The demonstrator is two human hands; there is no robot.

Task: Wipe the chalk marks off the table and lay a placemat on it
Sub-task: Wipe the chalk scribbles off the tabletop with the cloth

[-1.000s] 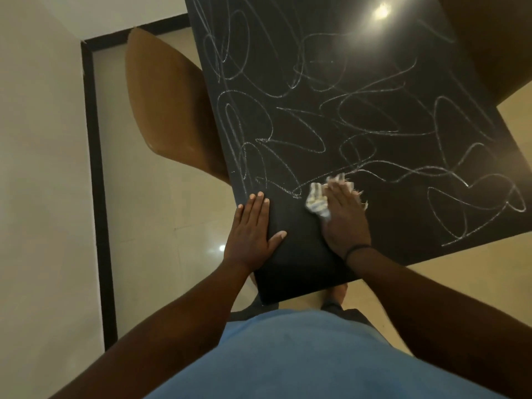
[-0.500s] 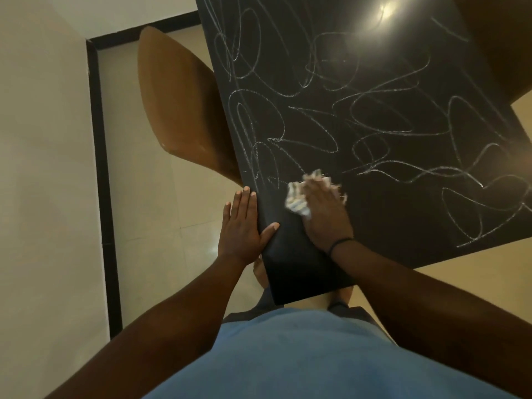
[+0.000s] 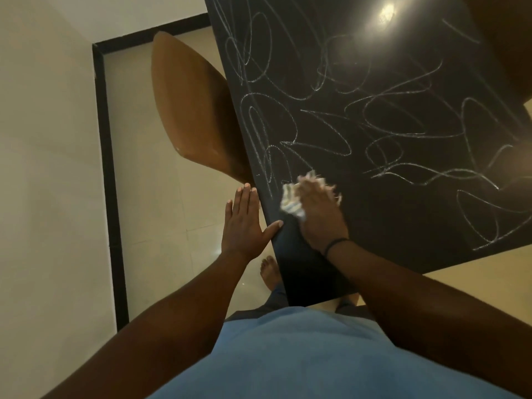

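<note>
The black table [image 3: 403, 220] is covered with looping white chalk marks [image 3: 331, 125], except for a wiped dark patch at its near left corner. My right hand [image 3: 319, 214] presses a crumpled white cloth [image 3: 292, 201] flat on the tabletop near the left edge, fingers straight over it. My left hand [image 3: 244, 223] lies flat with straight fingers against the table's left edge, thumb on the top. No placemat is in view.
A brown chair [image 3: 190, 110] stands tucked at the table's left side, and another brown chair back [image 3: 506, 38] shows at the far right. A cream wall with a black skirting strip [image 3: 109, 182] runs along the left. My bare foot [image 3: 269, 269] is under the table corner.
My right hand has slid the cloth leftwards towards the table's left edge, wiping marks there. My left hand has shifted off the tabletop to the edge.
</note>
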